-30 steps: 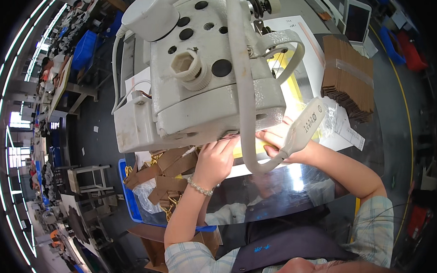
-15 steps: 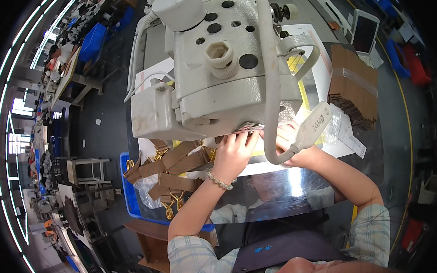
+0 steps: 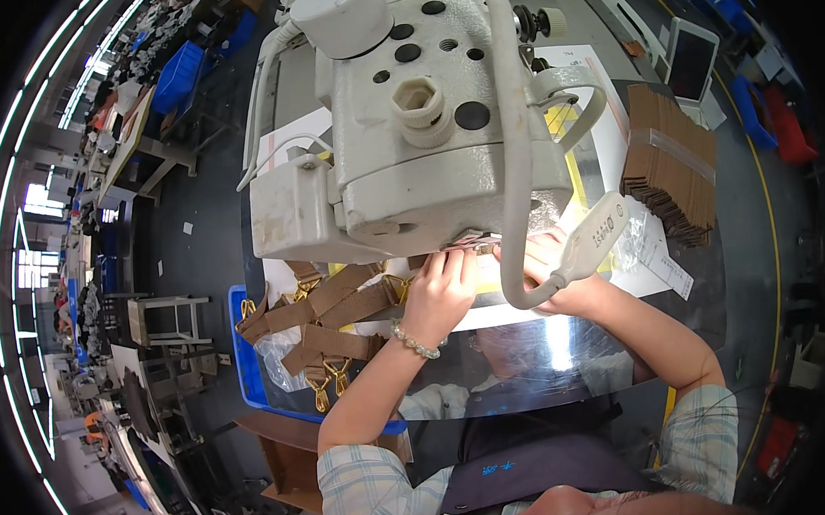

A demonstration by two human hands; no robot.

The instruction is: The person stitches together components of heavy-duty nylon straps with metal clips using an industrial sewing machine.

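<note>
Now the fingertips of the left hand are pressing flat, fingers extended and close together, on a brown strap piece just under the head of the sewing machine — not gripping, only holding it down. The right hand is lying just beside it, to the right, fingers curled toward the same spot; a white lamp arm and its lamp head are crossing in front, so whether it is pinching anything cannot be told. A beaded bracelet is sitting on the left wrist. Left of the hands, a pile of brown straps with gold buckles is spreading over the shiny table and hanging over a blue bin. Well to the right — a stack of brown cardboard pieces is resting near the table's far edge.
</note>
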